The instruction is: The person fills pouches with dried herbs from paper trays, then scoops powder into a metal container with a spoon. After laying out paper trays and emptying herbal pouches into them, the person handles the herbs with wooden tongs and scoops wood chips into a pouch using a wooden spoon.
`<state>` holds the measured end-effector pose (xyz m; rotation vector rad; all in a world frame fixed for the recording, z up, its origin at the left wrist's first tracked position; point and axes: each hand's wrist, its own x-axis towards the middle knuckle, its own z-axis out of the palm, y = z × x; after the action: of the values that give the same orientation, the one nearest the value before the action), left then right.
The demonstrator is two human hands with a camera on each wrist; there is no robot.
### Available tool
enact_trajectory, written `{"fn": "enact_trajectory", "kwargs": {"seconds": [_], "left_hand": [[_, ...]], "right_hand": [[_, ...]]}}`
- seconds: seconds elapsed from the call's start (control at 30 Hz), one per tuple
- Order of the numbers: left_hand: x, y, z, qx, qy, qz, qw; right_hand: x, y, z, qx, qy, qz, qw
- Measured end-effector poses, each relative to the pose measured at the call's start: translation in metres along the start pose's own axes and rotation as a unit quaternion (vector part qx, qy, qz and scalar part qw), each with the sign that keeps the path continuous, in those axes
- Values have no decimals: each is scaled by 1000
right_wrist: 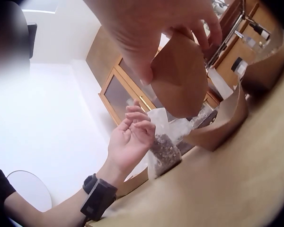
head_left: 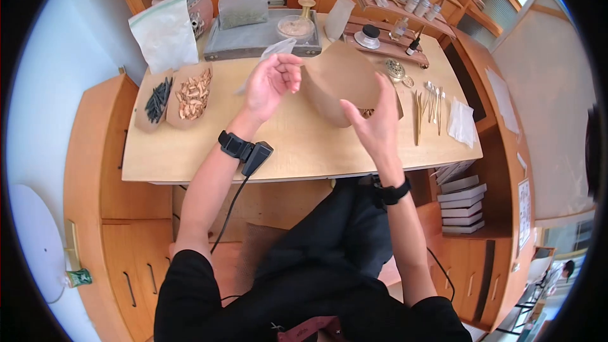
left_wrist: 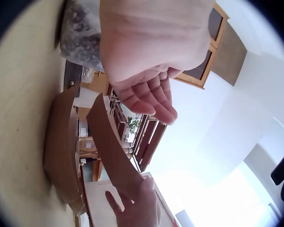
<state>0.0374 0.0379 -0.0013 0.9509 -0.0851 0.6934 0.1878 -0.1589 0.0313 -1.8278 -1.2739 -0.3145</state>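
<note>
A brown paper tray (head_left: 345, 76) is held up above the table by my right hand (head_left: 380, 128), thumb on one side and fingers on the other. In the right wrist view the held paper tray (right_wrist: 180, 75) hangs tilted under that hand. My left hand (head_left: 273, 85) is raised just left of it, palm turned up and fingers loosely bent, holding nothing. Below the held tray, another paper tray (left_wrist: 61, 146) rests on the table in the left wrist view; the head view mostly hides it. A clear bag of dried pieces (right_wrist: 164, 153) stands behind my left hand.
At the table's left are paper trays of dark sticks (head_left: 158, 100) and of tan chips (head_left: 193, 94). A grey tray (head_left: 253, 41) with a herb bag (head_left: 244, 9) lies behind. Thin tools (head_left: 418, 117) and a white pouch (head_left: 462, 121) lie right; a bottle rack (head_left: 386, 41) stands at the back.
</note>
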Motion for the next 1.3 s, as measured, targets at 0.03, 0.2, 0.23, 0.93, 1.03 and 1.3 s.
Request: {"fn": "enact_trajectory", "kwargs": {"seconds": [0.03,0.2,0.23,0.93,1.03,1.3], "left_hand": [[1,4,-1,-17,6,5,1000],[5,28,8,8,34,-32,999],[6,35,11,31,42,-39,998],[-24,84,74,39,-11,-124,991],[-25,86,78,40,-35,-138,989],[-28,80,61,143,16,-172,975]], "right_hand": [[-3,-1,7,26,0,26,999],[-25,0,23,-56,-30,35,997],[-29,0,22,-72,-35,20,997],[-43,-58,91,321,-87,87,939],[-28,-52,97,360,-165,142,907],[-26,-28,100,381,-224,155,883]]}}
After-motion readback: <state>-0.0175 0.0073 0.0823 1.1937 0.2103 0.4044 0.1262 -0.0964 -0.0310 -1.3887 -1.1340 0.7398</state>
